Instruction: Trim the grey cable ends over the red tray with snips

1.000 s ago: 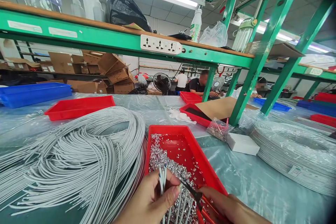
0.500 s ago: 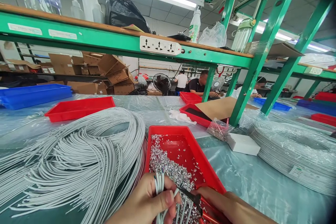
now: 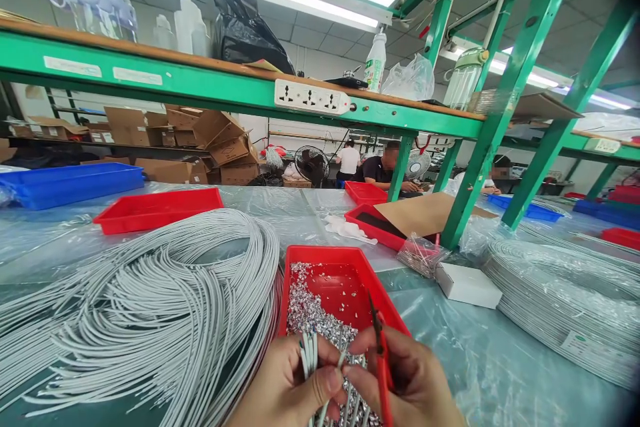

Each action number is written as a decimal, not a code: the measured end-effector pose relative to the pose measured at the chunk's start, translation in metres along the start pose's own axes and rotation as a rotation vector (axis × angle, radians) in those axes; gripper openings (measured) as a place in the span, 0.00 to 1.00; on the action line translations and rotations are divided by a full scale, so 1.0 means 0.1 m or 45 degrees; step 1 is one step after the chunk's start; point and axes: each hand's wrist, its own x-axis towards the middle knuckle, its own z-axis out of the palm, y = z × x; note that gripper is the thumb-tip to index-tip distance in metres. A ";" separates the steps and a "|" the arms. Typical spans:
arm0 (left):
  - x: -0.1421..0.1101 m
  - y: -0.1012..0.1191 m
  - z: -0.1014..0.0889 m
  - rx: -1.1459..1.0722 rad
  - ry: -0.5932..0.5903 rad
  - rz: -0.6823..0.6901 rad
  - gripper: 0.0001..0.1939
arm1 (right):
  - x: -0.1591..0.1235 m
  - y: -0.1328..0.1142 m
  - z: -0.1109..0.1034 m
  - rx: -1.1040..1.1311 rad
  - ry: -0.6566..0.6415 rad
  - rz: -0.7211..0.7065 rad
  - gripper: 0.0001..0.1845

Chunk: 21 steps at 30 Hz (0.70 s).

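Note:
My left hand is closed round a small bunch of white cables, with one cable separated between thumb and forefinger. Held in my right hand is a pair of red-handled scissors, its dark blades pointing up and away from the cables. The right thumb and forefinger meet at the tip of the single cable, close against the left fingertips. Both hands are over the near end of a red tray strewn with silvery foil scraps. Several more cable ends lie in the tray beneath.
A large loose pile of white cables covers the left. To the right are a wrapped cable coil, a white box and a clear bag. A green shelf frame crosses ahead. Two co-workers sit beyond.
The scissors have swung from lying across the cable, blades toward the left hand, to upright in the right hand. My right fingers have come in to the single cable.

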 end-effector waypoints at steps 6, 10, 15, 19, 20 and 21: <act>0.04 -0.06 -0.05 0.278 0.030 0.198 0.22 | 0.13 0.03 0.13 0.042 0.117 -0.050 0.18; 0.03 -0.04 -0.06 0.461 0.026 0.227 0.15 | 0.11 -0.03 0.09 0.020 0.123 -0.018 0.19; 0.01 0.00 -0.05 0.442 -0.009 0.199 0.14 | 0.09 -0.06 0.06 -0.072 0.059 0.006 0.20; 0.04 -0.02 -0.08 0.451 -0.072 0.176 0.16 | 0.10 -0.05 0.03 -0.139 0.009 0.025 0.20; 0.05 -0.03 -0.10 0.455 -0.093 0.183 0.16 | 0.10 -0.05 0.01 -0.156 -0.022 0.023 0.20; 0.06 -0.04 -0.11 0.463 -0.117 0.203 0.17 | 0.10 -0.06 -0.01 -0.172 -0.058 0.022 0.19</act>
